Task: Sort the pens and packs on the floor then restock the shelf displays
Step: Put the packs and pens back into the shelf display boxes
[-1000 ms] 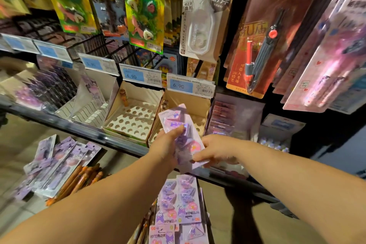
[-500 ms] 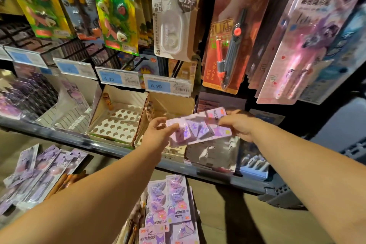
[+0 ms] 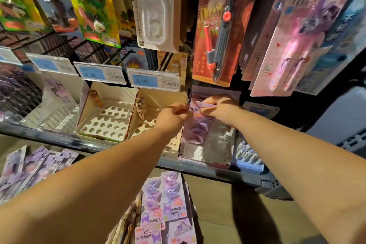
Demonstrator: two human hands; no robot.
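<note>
Left hand and right hand are both raised to the shelf. Each pinches one end of a single purple pack, fingers curled on its edges, so that it is held between them. The pack sits directly over the display box at the right of the row, on the point of going in. Whether its lower edge already touches the stock inside cannot be told, as the picture is blurred there.

Status: restocking under way, judged well short of complete.

- The display box holds some purple packs and appears to have room for more.
- The left tray holds one standing pen and the right tray a second pen (both at the back). Every other visible hole is vacant.

Outstanding on the floor:

- A floor stack of matching purple packs lies just below the shelf.
- A group of long packs lies well apart from it, to the left.
- Loose pens lie beside the floor stack.

These goods lie grouped by kind, so sorting is judged largely done. Filling the trays and clearing the floor form the bulk of what is left.
</note>
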